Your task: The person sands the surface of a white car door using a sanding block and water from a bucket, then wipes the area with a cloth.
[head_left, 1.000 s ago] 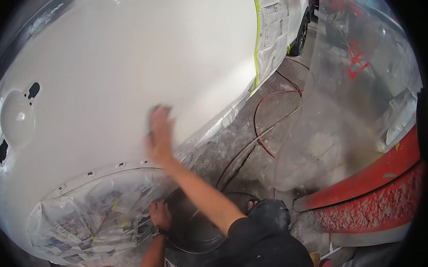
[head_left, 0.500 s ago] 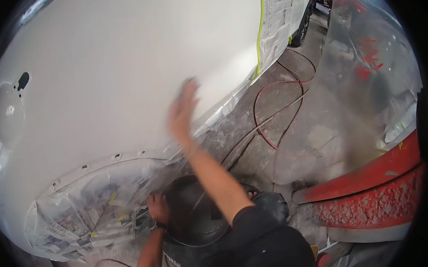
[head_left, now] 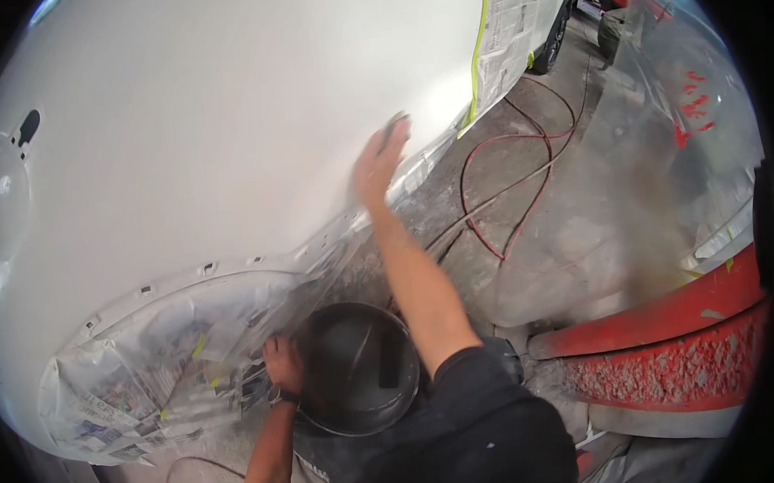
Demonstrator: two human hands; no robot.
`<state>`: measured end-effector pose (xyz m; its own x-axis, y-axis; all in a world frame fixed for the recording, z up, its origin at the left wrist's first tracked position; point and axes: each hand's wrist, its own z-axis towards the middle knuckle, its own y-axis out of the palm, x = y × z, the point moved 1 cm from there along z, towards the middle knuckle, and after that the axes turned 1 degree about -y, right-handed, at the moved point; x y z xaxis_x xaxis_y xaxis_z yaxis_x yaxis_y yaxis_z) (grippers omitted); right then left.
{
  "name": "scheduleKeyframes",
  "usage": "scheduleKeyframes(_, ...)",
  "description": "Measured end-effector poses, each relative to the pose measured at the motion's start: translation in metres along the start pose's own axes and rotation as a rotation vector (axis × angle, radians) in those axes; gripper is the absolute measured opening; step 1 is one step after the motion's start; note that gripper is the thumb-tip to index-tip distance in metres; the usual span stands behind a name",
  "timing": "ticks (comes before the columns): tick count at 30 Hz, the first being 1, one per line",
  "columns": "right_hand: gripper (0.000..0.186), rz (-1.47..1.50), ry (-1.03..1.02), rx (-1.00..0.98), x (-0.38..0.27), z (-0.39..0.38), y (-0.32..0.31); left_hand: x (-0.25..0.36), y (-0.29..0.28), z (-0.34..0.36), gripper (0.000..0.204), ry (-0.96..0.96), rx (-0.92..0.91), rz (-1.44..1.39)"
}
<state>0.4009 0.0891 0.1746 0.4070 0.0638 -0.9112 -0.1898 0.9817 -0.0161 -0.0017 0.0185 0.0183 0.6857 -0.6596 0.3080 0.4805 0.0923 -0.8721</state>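
A large white car body panel [head_left: 218, 137] fills the upper left. My right hand [head_left: 378, 160] is stretched out flat against its lower right part, pressing a small dark sanding pad [head_left: 396, 124] under the fingertips. My left hand [head_left: 282, 364] rests low against the wheel arch covered in masking paper and plastic [head_left: 159, 372], its fingers curled on the covering, right beside a dark round bucket [head_left: 358, 368] on the floor. A dark block lies inside the bucket.
Red and dark hoses [head_left: 505, 184] loop over the dusty concrete floor to the right. Masking paper with yellow tape [head_left: 503, 38] covers the panel's far end by a wheel [head_left: 556, 35]. A red, paint-flecked curved part [head_left: 668, 350] lies at lower right.
My right hand with the pad has slid up and to the right across the white panel. My left hand has stayed at the masked wheel arch.
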Motion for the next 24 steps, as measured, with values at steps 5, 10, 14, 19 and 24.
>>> scheduleKeyframes(5,0.067,-0.052,0.091,0.02,0.0,-0.049,0.027,0.018,-0.003,0.005,0.022,0.004,-0.016,-0.002)
scheduleKeyframes(10,0.065,0.035,0.002,-0.158,-0.017,-0.13,0.024,0.003,-0.008,-0.006,0.024,-0.067,0.022,0.005)
scheduleKeyframes(14,0.064,0.201,0.169,0.099,0.046,0.015,-0.006,0.006,0.003,0.004,0.021,0.007,-0.033,-0.006)
scheduleKeyframes(19,0.067,0.127,0.129,-0.074,-0.011,-0.119,0.025,0.003,-0.005,-0.002,0.019,-0.036,-0.008,0.051)
scheduleKeyframes(24,0.066,0.202,0.132,0.067,0.017,-0.048,0.013,0.008,-0.004,-0.003,0.017,-0.016,-0.023,0.02)
